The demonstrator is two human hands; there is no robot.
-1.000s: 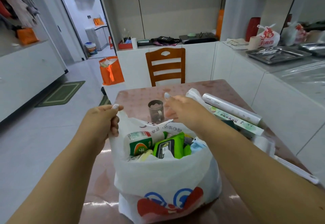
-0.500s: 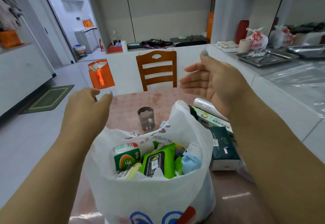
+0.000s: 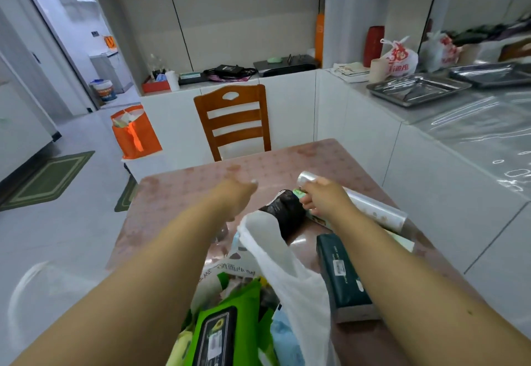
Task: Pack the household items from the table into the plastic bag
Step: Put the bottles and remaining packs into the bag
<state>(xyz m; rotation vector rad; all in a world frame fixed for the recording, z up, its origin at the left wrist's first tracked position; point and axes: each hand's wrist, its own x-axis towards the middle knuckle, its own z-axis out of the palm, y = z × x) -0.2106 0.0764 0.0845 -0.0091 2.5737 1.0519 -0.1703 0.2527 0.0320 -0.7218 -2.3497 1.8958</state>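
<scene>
The white plastic bag (image 3: 290, 268) stands open at the near table edge, holding a green wipes pack (image 3: 227, 328) and other items. My right hand (image 3: 324, 197) curls around the far end of a clear film roll (image 3: 376, 207), its fingertips also against a green-ended box beneath. A black rolled pack (image 3: 284, 210) and a dark green tissue pack (image 3: 342, 273) lie between the bag and the roll. My left hand (image 3: 237, 199) hovers over the table beyond the bag with the thumb spread and nothing visible in it. My left forearm hides the metal cup.
The pink patterned table (image 3: 178, 193) has a wooden chair (image 3: 232, 118) at its far side. A white counter (image 3: 459, 150) with metal trays (image 3: 416, 90) runs along the right. An orange bag (image 3: 135, 133) stands on the floor at the left.
Both hands let go of the bag handles and moved forward. My right hand came down onto the film roll, and my left reached out past the bag. The view tilted down and nearer.
</scene>
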